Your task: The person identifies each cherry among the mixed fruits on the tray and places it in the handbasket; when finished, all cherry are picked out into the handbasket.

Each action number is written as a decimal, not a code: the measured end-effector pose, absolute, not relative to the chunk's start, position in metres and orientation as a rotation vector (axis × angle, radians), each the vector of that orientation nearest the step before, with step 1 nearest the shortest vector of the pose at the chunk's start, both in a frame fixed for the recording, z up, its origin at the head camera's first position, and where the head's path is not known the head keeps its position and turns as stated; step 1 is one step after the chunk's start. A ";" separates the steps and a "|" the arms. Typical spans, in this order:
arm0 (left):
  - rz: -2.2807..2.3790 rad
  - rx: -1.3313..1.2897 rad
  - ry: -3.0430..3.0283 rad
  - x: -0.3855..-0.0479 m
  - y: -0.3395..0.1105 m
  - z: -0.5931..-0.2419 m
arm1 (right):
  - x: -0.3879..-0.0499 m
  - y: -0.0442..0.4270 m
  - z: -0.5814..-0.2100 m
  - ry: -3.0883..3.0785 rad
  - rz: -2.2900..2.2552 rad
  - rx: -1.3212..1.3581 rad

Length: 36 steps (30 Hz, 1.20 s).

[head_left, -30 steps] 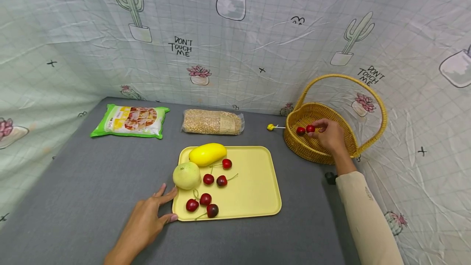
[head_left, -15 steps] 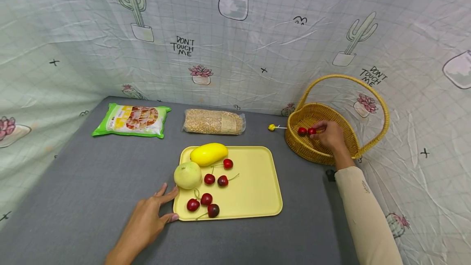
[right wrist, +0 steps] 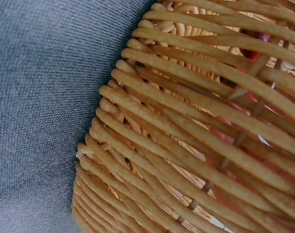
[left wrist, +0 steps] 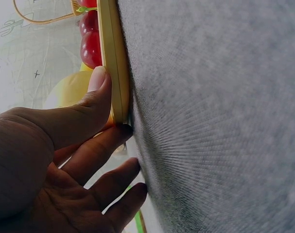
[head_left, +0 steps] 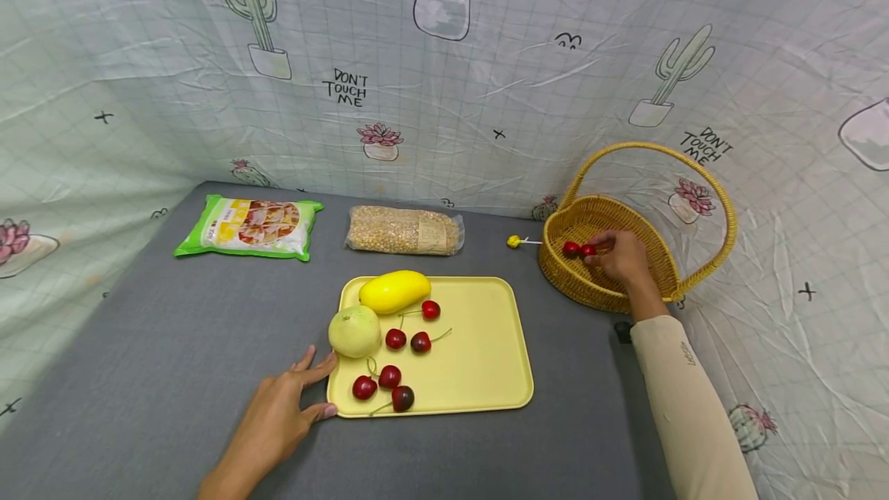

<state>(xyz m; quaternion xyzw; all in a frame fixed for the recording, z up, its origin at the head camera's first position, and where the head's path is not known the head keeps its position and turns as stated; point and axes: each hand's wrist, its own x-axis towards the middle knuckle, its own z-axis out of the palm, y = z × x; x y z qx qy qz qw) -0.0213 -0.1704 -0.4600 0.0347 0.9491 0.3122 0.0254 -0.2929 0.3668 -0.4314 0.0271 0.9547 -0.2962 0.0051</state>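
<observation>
Partway, I'd judge: basket (head_left: 590, 299) has two cherries (head_left: 571, 249), one pinched in right hand's (head_left: 623, 259) fingers, not released, the other right by it. Six left on tray (head_left: 479, 353), plus green fruit (head_left: 354, 332), yellow fruit (head_left: 394, 292). Left hand (head_left: 278, 411) fingers loose, touching tray edge.

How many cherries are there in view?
8 round red cherries: three front-left on the yellow rectangular tray, three farther back on it, one in the brown wicker basket, one there pinched by the right hand. Basket or hand may hide others.
</observation>
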 end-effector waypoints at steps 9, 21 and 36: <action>0.962 0.110 2.936 -0.021 -0.170 -0.461 | -0.291 0.368 -0.431 2.991 -0.919 0.104; 0.968 0.107 2.954 -0.020 -0.171 -0.460 | -0.285 0.365 -0.422 3.142 -1.027 0.003; 0.984 0.113 2.961 -0.020 -0.172 -0.461 | -0.262 0.337 -0.404 3.343 -1.100 -0.233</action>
